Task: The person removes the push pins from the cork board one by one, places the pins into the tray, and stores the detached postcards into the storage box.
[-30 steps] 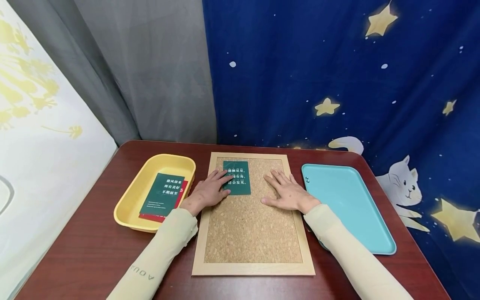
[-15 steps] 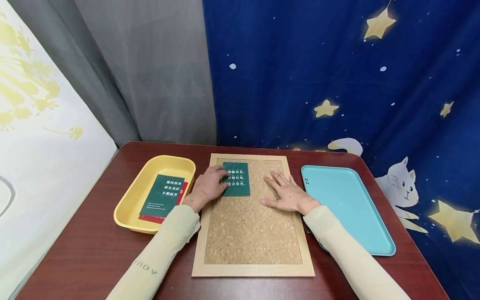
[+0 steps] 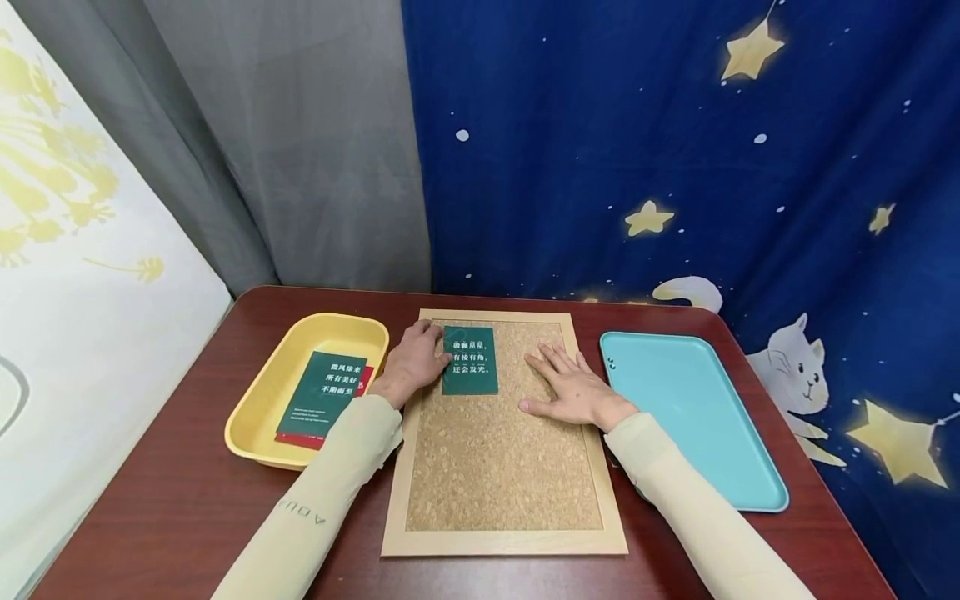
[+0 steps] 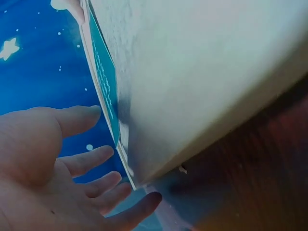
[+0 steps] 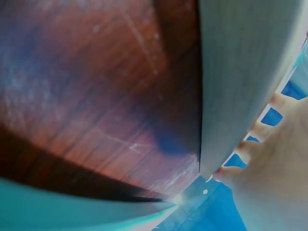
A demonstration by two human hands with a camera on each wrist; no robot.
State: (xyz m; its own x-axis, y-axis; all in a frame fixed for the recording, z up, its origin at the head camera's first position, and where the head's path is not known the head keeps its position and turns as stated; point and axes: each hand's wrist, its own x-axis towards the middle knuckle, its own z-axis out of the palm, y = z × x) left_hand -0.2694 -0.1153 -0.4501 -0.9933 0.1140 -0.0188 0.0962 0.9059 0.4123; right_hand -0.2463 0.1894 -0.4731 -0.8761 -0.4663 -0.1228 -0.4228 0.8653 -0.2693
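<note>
A cork board (image 3: 502,467) with a pale wooden frame lies on the dark red table. Flat on its upper left part is a dark green card (image 3: 474,367) with white Chinese characters. My left hand (image 3: 412,360) is over the frame's left edge, thumb by the card's left side. The left wrist view has this hand's fingers (image 4: 98,156) relaxed and apart, holding nothing, with the card edge-on beyond them. On the board's right side rests my right hand (image 3: 573,390), palm down with fingers spread. Its fingers (image 5: 245,151) show along the board's edge in the right wrist view.
To the left stands a yellow tray (image 3: 251,400) bearing another green card (image 3: 318,392) and a red card (image 3: 300,441) beneath it. A turquoise tray (image 3: 693,417) lies on the right. Behind the table hang a grey curtain (image 3: 315,150) and a blue starry curtain (image 3: 540,150).
My left hand has lifted off the green card and drawn back left to the board's frame, leaving all the characters uncovered. The right hand has stayed in place.
</note>
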